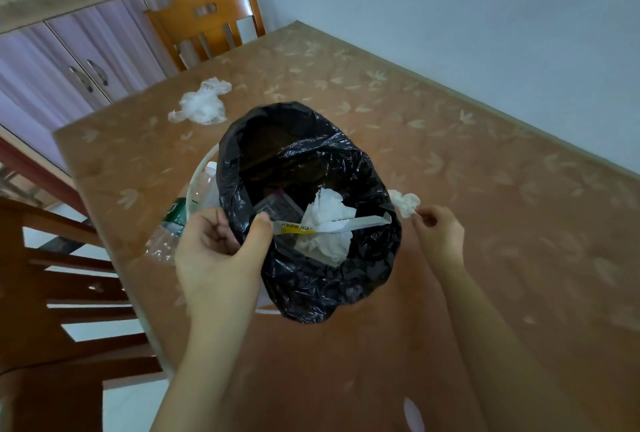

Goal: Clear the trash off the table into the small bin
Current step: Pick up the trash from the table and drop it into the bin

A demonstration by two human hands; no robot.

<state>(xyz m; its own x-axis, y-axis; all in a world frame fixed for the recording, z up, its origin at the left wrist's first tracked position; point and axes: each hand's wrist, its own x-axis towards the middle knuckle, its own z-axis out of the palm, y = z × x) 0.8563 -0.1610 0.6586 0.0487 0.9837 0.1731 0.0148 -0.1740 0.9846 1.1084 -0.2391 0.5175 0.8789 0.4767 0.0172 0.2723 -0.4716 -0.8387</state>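
Trash is partly in the small bin [308,210] at the table's [450,154] centre – the left hand [221,251] pinches its black liner at 9 o'clock, probably to keep the mouth wide. At 3 o'clock the right hand [438,231] pinches a crumpled tissue [403,202] – a plastic bag [202,102] waits at 11 o'clock

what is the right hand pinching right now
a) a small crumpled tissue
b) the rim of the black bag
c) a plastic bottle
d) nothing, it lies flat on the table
a: the right hand pinches a small crumpled tissue just outside the black bag, while the left hand grips the bag's rim.
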